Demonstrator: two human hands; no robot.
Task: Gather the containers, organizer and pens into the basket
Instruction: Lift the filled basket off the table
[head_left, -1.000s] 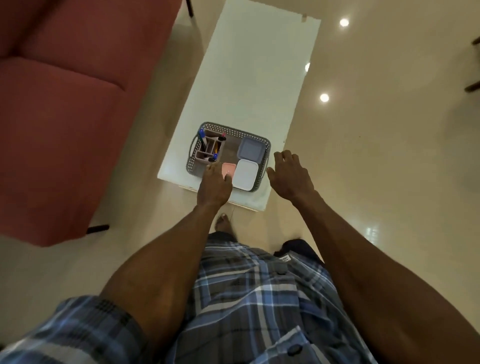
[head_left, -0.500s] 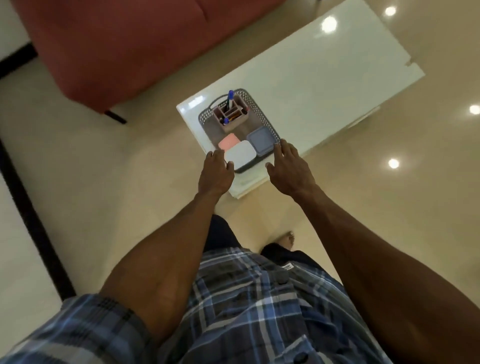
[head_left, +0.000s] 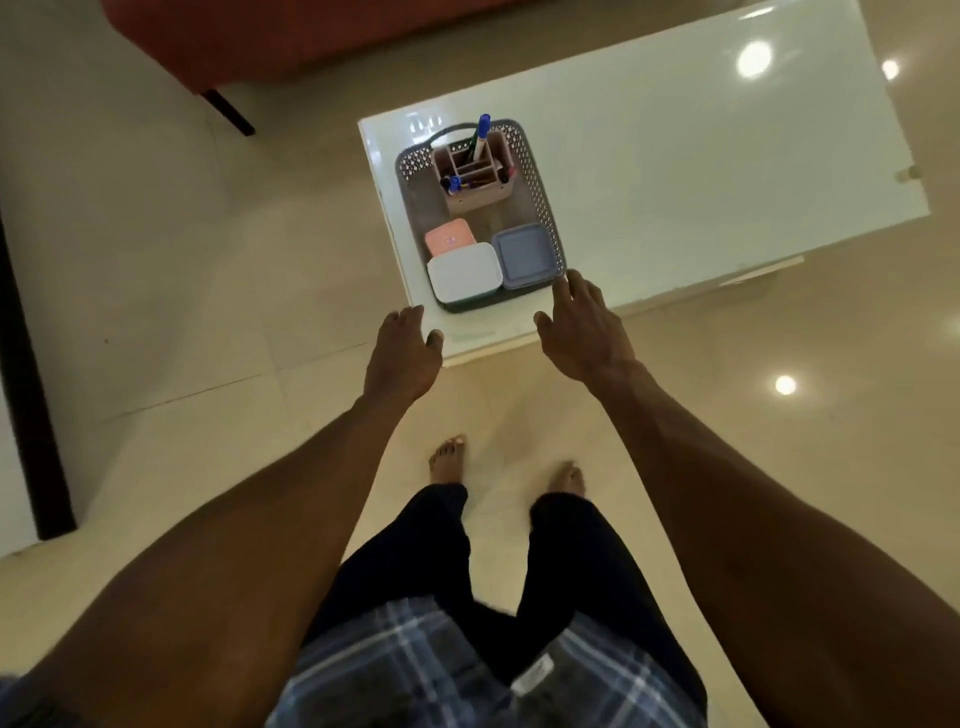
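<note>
In basket (head_left: 540, 171), pens (head_left: 480, 135) (blurred), organizer (head_left: 475, 174)

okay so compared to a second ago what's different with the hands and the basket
Both hands have pulled back toward the person. The left hand, which was at the pink box, is now off the basket and empty. The right hand hangs open near its corner. The basket's contents look unchanged: organizer with pens, three boxes.
</note>
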